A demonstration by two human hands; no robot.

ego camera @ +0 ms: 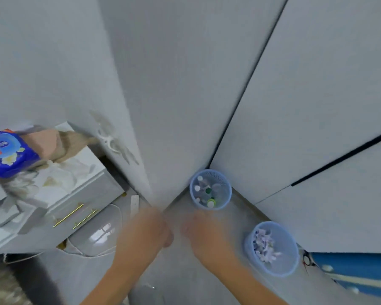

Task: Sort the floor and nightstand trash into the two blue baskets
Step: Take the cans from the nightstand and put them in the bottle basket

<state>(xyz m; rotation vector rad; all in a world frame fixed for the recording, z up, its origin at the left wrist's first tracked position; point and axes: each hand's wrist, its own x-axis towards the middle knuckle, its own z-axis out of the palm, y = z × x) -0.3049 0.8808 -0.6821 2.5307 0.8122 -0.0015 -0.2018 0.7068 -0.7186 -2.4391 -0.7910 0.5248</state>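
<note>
Two blue mesh baskets stand on the grey floor by the wall corner. The far basket [226,195] holds small bottles with white and green caps. The near basket [291,260] holds crumpled paper scraps. My left hand [150,227] and my right hand [198,227] hover side by side over the floor, just short of the far basket. Both are blurred; nothing shows in either, and the fingers look loosely curled. The nightstand [59,194] stands at the left, with white crumpled tissues [70,172] on its marble top.
A blue tissue pack [7,153] and a tan box [46,144] sit on the nightstand. A white power strip [134,203] and its cable lie on the floor beside it. White cabinet doors [295,106] fill the right; a blue object [356,269] lies at lower right.
</note>
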